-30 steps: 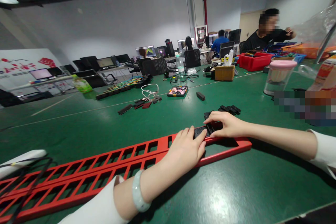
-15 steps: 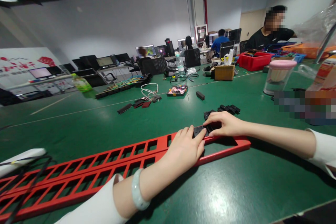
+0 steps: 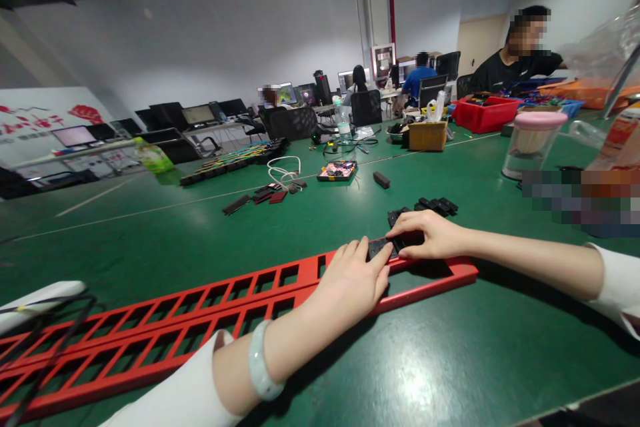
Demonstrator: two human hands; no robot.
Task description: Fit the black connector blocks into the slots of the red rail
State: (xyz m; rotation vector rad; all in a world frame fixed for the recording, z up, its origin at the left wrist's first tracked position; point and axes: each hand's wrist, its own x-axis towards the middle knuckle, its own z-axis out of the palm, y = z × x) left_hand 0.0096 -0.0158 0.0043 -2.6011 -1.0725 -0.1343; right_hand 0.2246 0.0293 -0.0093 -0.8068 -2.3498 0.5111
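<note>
A long red slotted frame (image 3: 307,273) lies across the green table, its right end under my hands. Resting on the frame near that end is a black rectangular block (image 3: 381,249). My left hand (image 3: 354,280) lies across the frame, its fingers stretched forward and its fingertips touching the block. On the block's right side, my right hand (image 3: 431,235) is closed, with thumb and fingers curled round a black piece mostly hidden by them. Just behind the right hand sits a cluster of similar black blocks (image 3: 436,205).
One black block (image 3: 381,179) lies farther back. Beyond are a small open box (image 3: 337,171), a white cable (image 3: 284,173) and a bottle (image 3: 343,123). To the right stand a pink-lidded jar (image 3: 532,147) and a red bin (image 3: 485,115). Black cables (image 3: 55,327) cross the frame's left end.
Both hands stay in nearly the same place on the frame and the black block. Only a slight shift of the camera shows.
</note>
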